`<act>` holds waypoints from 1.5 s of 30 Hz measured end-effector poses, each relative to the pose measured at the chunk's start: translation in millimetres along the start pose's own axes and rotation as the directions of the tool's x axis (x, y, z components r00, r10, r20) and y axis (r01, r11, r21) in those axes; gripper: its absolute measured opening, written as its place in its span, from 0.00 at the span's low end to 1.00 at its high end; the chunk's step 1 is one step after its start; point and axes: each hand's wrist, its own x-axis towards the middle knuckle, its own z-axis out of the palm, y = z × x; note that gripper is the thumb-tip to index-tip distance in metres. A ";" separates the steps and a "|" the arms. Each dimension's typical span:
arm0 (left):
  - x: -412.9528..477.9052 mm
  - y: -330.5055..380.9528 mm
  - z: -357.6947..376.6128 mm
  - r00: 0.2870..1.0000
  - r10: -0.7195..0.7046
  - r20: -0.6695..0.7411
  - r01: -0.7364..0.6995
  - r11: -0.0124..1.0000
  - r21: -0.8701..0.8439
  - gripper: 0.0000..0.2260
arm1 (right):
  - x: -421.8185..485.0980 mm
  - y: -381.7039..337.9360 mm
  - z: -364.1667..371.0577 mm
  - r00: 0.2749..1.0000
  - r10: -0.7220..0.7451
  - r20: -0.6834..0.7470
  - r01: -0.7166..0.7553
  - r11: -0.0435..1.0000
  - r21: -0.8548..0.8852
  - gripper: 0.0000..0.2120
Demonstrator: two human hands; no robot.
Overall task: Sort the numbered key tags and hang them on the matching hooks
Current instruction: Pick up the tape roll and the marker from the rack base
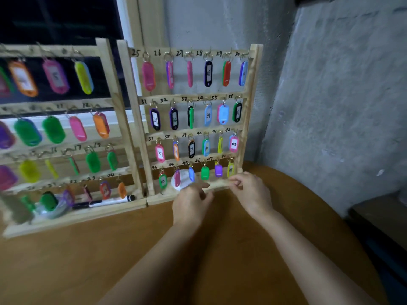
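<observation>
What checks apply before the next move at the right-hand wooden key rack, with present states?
1. Right wooden key rack upright on brown table: ok.
2. Pink-framed tag marked 42 under label 42: ok.
3. Bottom row of tags, hooks 43 to 48 all filled: ok.
4. Left hand holding a tag: cannot tell.
5. Right hand holding a tag: cannot tell.
6. Left wooden rack numbers readable: not ok, blurred.
</observation>
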 end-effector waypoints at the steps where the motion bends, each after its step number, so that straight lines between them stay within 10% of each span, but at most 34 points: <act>1: -7.8 -7.0 -8.5 1.000 -0.010 -0.008 0.010 1.000 0.009 0.12 | -9.5 -5.7 2.3 1.000 -0.005 0.023 0.005 1.000 0.012 0.09; 28: -63.9 -231.4 -218.5 0.919 -0.224 -0.325 0.241 0.970 0.012 0.22 | -60.9 -227.9 144.6 0.854 -0.467 0.231 0.472 0.881 0.037 0.11; 45: -19.4 -249.6 -206.4 0.900 -0.222 -0.376 0.234 0.972 -0.013 0.19 | -28.6 -233.4 183.4 0.873 -0.397 0.283 0.458 0.866 -0.200 0.16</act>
